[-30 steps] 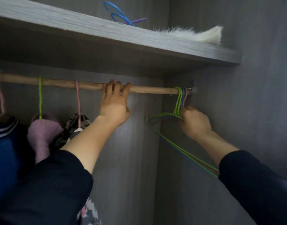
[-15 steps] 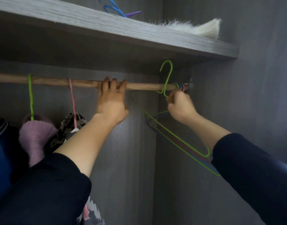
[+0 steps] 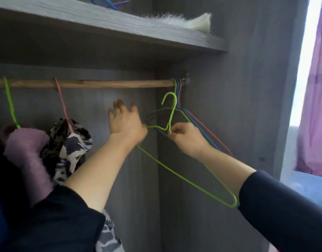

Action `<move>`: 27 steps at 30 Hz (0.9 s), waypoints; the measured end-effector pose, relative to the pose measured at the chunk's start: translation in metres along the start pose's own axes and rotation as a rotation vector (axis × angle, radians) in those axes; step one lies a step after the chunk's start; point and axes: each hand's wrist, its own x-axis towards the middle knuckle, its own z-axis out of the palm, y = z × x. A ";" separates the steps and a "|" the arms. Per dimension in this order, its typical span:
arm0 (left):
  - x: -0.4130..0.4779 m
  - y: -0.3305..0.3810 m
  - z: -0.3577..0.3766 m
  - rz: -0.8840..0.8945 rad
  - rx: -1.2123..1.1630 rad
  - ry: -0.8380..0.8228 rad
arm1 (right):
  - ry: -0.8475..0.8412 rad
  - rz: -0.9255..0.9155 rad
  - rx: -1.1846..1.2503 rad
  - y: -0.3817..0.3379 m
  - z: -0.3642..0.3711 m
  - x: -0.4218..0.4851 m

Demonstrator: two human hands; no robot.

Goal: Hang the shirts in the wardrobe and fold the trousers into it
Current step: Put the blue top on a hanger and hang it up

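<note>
Head view, only cam I have. My right hand (image 3: 185, 138) has its fingers (image 3: 172, 129) pinched together on the neck of a green hanger (image 3: 176, 174), just under its hook. The hook is free of the wooden rail (image 3: 105, 83), which sits above the fingers; the hanger's body slopes down-right past my wrist. My left hand (image 3: 126, 124) is spread, fingers apart, holding nothing, w/ its thumb side touching or nearly touching the hanger's left shoulder; can't tell which.

Spare hangers (image 3: 180, 95) (green, blue, pink) hang bunched at the rail's right end, above and just behind the right fingers.

Far left of both hands, garments are already up: a zebra-print top (image 3: 71, 142) on a pink hanger, a mauve knit (image 3: 27, 142) on a green one, plus sth dark blue at the frame edge, too cropped to name.

Progress, my read: a few pieces hung, so partly done. This hanger is empty, so I'm at the fetch-a-hanger step for the next shirt. No loose shirt or trousers in view, so can't count what's left; nothing shows folded trousers yet. The shelf (image 3: 120, 28) above holds only more hangers and sth white and furry.
</note>
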 end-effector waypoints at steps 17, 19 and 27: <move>-0.201 0.190 0.020 0.341 -0.887 0.164 | -0.029 0.380 0.026 0.104 -0.181 -0.236; -0.235 0.227 0.017 0.386 -0.934 0.135 | -0.043 0.422 0.014 0.123 -0.214 -0.274; -0.397 0.400 0.013 0.497 -0.958 -0.327 | 0.007 0.657 -0.090 0.213 -0.340 -0.449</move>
